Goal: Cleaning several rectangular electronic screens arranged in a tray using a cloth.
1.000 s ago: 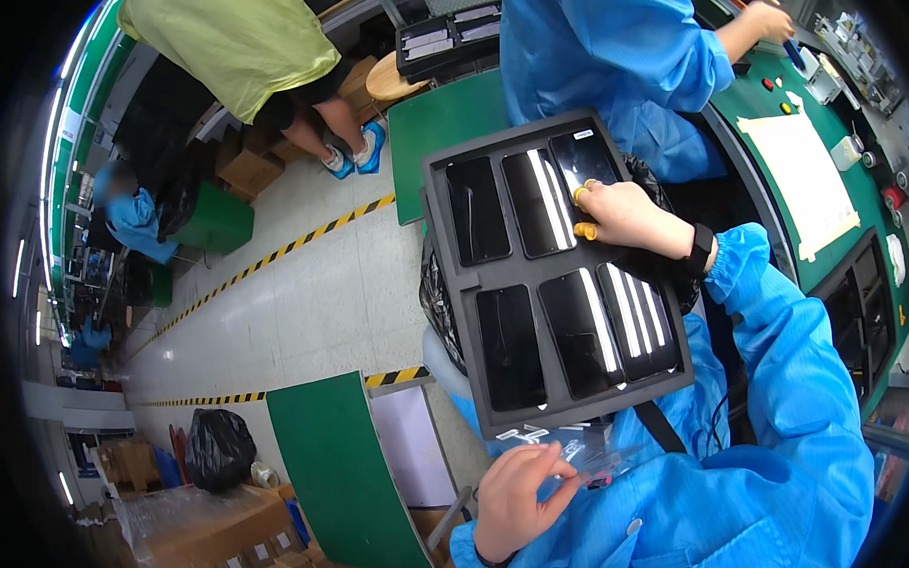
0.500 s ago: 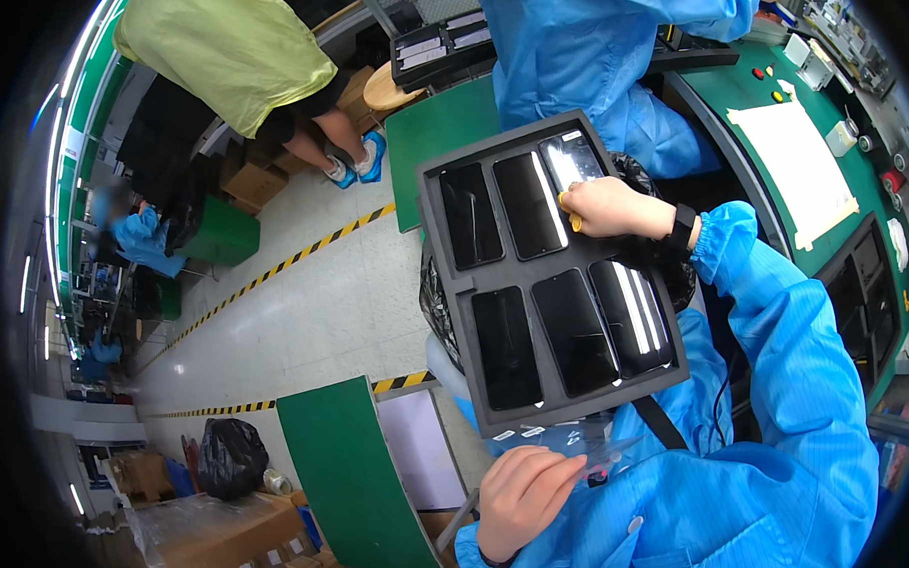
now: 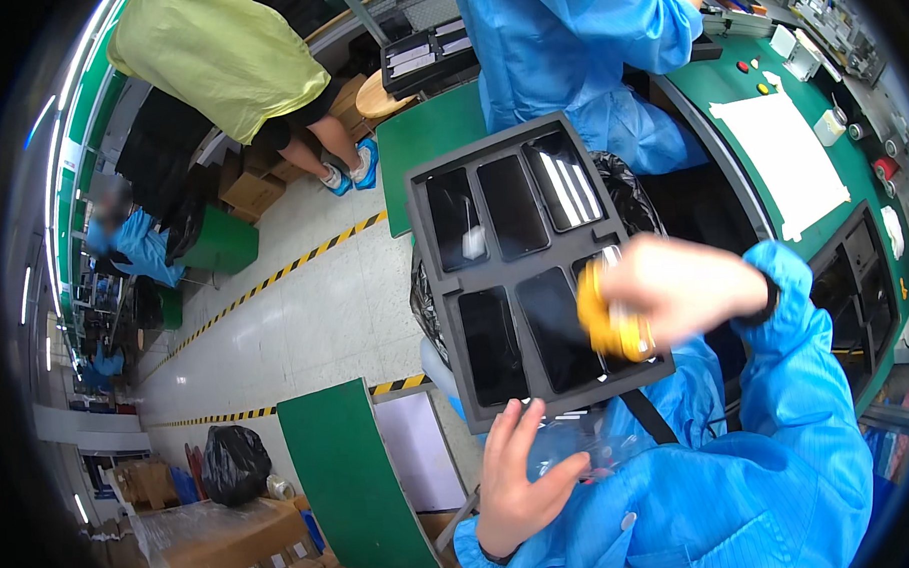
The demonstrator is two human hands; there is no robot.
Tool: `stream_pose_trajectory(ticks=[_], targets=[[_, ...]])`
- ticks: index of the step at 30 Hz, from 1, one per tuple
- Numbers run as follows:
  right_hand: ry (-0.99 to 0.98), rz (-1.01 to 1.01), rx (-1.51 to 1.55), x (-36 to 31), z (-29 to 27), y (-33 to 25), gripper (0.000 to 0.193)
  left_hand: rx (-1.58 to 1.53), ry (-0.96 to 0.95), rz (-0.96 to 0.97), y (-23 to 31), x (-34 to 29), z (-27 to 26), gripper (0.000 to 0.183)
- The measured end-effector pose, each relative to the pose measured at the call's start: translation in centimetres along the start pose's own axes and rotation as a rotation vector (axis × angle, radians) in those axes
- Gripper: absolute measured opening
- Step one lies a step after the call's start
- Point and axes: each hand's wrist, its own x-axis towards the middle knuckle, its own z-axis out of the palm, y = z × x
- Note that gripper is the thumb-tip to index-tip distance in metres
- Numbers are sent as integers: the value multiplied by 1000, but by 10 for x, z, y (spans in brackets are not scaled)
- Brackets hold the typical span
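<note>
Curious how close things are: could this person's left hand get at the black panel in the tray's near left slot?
Probably yes: the left hand is at the near edge of the tray, and nothing visible covers the black panel.

Open air lies left of and ahead of the right hand (image 3: 670, 288), over the black six-pocket tray (image 3: 500, 272). Nearer the wearer, leftward of it, the left hand (image 3: 522, 487) and clear plastic film (image 3: 620, 436) obstruct; past the tray's far edge, a blue-gowned co-worker (image 3: 576, 49) bars passage.

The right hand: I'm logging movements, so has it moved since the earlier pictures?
Yes. Against the black tray, the right hand has moved toward the wearer, from the upper-right dark panel to over the tray's lower-right part.
</note>
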Motion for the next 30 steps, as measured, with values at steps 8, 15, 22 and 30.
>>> stream_pose_trajectory(ticks=[8, 15, 22, 30], targets=[[-93, -144, 547, -72, 71, -2, 61, -269, -131, 240, 17, 9, 20, 24], [-31, 10, 534, -117, 98, -14, 80, -291, -48, 103, 29, 11, 37, 30], [264, 187, 348, -123, 134, -8, 44, -387, 59, -163, 42, 9, 65, 28], [1413, 247, 382, -163, 74, 49, 24, -427, 216, -159, 29, 3, 64, 36]])
